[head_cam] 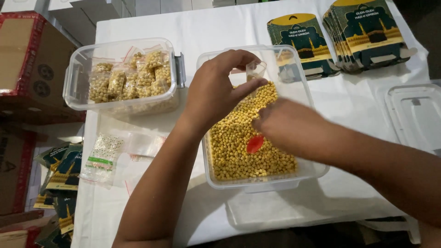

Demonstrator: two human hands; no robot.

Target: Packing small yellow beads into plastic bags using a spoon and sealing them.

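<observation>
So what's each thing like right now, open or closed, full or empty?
Big clear tub: lid off, about half full of yellow round pieces.
Small clear bag: held open by left hand.
Right hand: over the tub, blurred.
Red scoop: lying on the pieces.
Second tub: lid off, filled bags inside.
Clear lid: off, flat on table.

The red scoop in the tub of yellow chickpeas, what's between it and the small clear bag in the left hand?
In the head view, only loose yellow chickpeas lie between the red scoop and the small clear bag pinched by the left hand.
</observation>
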